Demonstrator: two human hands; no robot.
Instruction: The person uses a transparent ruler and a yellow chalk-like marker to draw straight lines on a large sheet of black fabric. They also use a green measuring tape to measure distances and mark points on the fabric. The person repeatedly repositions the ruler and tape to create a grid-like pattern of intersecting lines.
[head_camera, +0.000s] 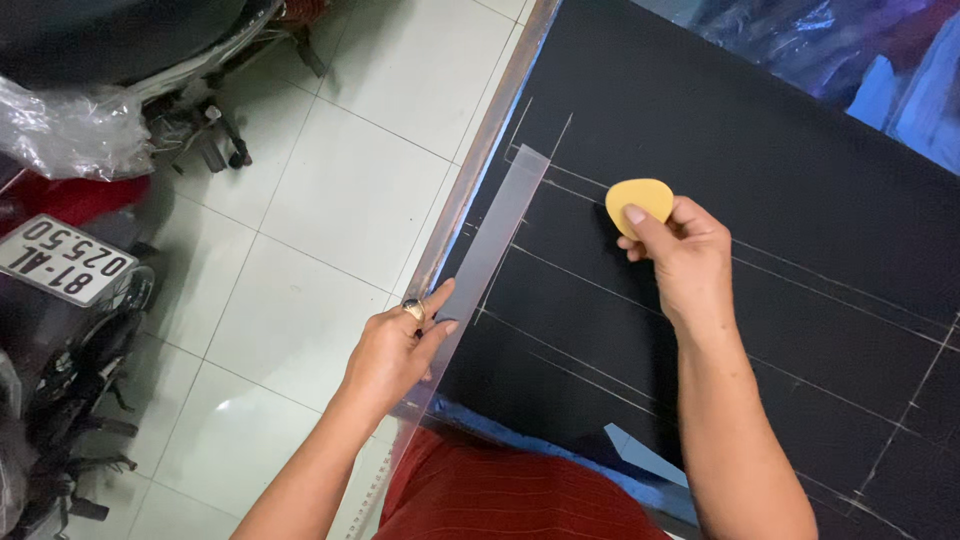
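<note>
Black cloth (760, 160) covers the table, marked w/ pale chalk lines (600, 285) running lengthwise and a few crosswise. Right hand (680, 250) pinches a yellow rounded chalk piece (640, 200) betw. thumb and fingers; the chalk sits on the cloth by one of the lines, near the far end of the ruler. Left hand (395, 350) grips a long clear plastic ruler (495, 235), thumb and forefinger closed on its lower part, a ring on one finger. Ruler lies slanted along the table's left edge, upper end on the cloth, lower end sticking out past the near edge. Pale blue scrap (640, 455) lies on the cloth close to the person's red striped garment (500, 495). White tiled floor (330, 200) at left, w/ a parked motorbike (70, 300) and a clear plastic bag (70, 130).
</note>
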